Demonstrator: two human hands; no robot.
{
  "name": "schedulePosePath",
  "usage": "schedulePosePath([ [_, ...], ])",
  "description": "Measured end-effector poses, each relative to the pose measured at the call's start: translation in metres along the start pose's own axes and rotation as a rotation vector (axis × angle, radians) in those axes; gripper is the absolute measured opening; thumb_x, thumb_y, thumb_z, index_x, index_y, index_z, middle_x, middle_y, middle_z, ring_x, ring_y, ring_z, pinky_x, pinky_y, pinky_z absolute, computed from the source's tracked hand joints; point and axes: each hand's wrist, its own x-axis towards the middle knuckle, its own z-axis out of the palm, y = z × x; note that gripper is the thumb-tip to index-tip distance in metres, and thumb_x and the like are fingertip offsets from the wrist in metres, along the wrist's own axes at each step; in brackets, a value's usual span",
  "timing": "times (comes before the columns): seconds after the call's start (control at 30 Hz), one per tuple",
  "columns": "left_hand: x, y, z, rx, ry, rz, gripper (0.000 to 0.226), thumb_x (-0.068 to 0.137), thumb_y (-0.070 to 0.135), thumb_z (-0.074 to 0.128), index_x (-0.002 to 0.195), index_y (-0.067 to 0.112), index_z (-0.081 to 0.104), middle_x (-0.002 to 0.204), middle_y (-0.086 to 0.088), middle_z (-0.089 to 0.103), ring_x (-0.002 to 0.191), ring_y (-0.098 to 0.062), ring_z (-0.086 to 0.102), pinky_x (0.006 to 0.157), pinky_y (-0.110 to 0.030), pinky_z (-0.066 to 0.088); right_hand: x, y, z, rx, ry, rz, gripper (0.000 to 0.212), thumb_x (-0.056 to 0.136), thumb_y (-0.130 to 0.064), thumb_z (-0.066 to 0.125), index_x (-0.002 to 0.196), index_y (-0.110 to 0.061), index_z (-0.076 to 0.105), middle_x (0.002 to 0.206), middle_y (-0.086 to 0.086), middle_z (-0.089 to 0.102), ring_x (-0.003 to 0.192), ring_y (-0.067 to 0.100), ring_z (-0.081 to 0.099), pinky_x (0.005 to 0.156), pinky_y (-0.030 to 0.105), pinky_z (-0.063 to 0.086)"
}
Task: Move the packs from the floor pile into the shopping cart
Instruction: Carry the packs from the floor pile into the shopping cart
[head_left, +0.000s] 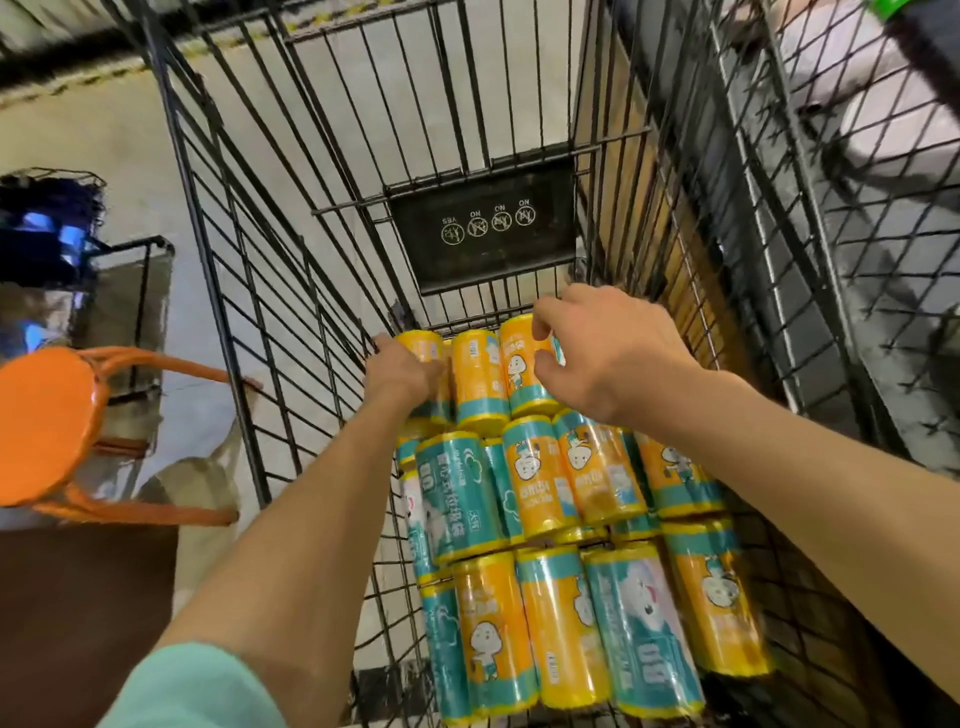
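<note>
Both arms reach down into the black wire shopping cart (249, 291). The cart holds cylindrical shrink-wrapped packs (550, 623), orange-yellow and teal, laid on their sides in rows across the cart floor and stacked in at least two layers.

The far row (480, 379) consists of three orange-yellow packs lying side by side against the end wall of the cart, directly below the black warning placard (483, 223).

The left hand (402, 376) grips the left end of this far row, fingers curled around the outermost pack, next to the left wire wall. The right hand (597, 348) is at the right end of the same row, fingers and thumb curled over the rightmost pack; whether they pinch the wrap or only touch it is not clear, because the hand covers the contact area.

The nearer rows lie below the forearms, free of both hands. A teal pack (460, 493) sits at the left of the middle row.

Outside the cart, on the left, an orange stool (52, 421) stands on the floor. A second wire frame (852, 171) stands just beside the cart on the right. A teal sleeve (197, 691) covers the left upper arm.
</note>
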Motion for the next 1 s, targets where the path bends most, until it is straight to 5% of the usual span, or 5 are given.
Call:
schedulePosePath([
  [0.13, -0.003, 0.001, -0.002, 0.232, -0.009, 0.128, 0.071, 0.093, 0.028, 0.062, 0.150, 0.004, 0.027, 0.141, -0.026, 0.047, 0.126, -0.043, 0.050, 0.098, -0.045, 0.046, -0.001, -0.001, 0.001, 0.006, 0.008, 0.031, 0.034, 0.098, -0.042, 0.047, 0.126, -0.024, 0.054, 0.118, 0.003, 0.058, 0.113, 0.027, 0.054, 0.078, 0.037, 0.041],
  [0.3, -0.041, 0.005, -0.027, 0.538, -0.032, 0.460, 0.058, 0.094, 0.040, 0.061, 0.140, 0.012, 0.038, 0.129, -0.019, 0.057, 0.119, -0.038, 0.055, 0.098, -0.049, 0.049, -0.009, -0.008, -0.006, 0.023, 0.001, 0.050, 0.031, 0.096, -0.037, 0.050, 0.122, -0.022, 0.057, 0.117, 0.005, 0.059, 0.110, 0.029, 0.056, 0.075, 0.036, 0.037],
  [0.5, -0.137, 0.008, -0.078, 0.736, -0.029, 0.676, 0.061, 0.095, 0.045, 0.056, 0.145, 0.017, 0.035, 0.138, -0.011, 0.052, 0.126, -0.031, 0.052, 0.101, -0.047, 0.047, -0.042, -0.027, -0.049, 0.032, -0.024, 0.077, 0.034, 0.094, -0.035, 0.053, 0.124, -0.020, 0.058, 0.120, 0.007, 0.061, 0.112, 0.031, 0.057, 0.081, 0.040, 0.046],
  [0.73, -0.240, 0.017, -0.158, 0.772, 0.098, 0.706, 0.054, 0.097, 0.047, 0.050, 0.141, 0.017, 0.038, 0.131, -0.010, 0.056, 0.122, -0.032, 0.054, 0.092, -0.044, 0.049, -0.109, -0.061, -0.121, 0.027, 0.011, 0.084, 0.035, 0.094, -0.037, 0.052, 0.123, -0.021, 0.060, 0.121, 0.007, 0.062, 0.116, 0.032, 0.057, 0.092, 0.043, 0.052],
  [1.0, -0.312, 0.017, -0.220, 0.730, 0.228, 0.966, 0.060, 0.097, 0.049, 0.048, 0.149, 0.023, 0.034, 0.134, -0.006, 0.056, 0.126, -0.028, 0.052, 0.104, -0.046, 0.042, -0.189, -0.105, -0.183, 0.013, 0.169, 0.245, 0.031, 0.095, -0.034, 0.049, 0.120, -0.018, 0.057, 0.118, 0.008, 0.060, 0.113, 0.033, 0.056, 0.084, 0.040, 0.046],
])
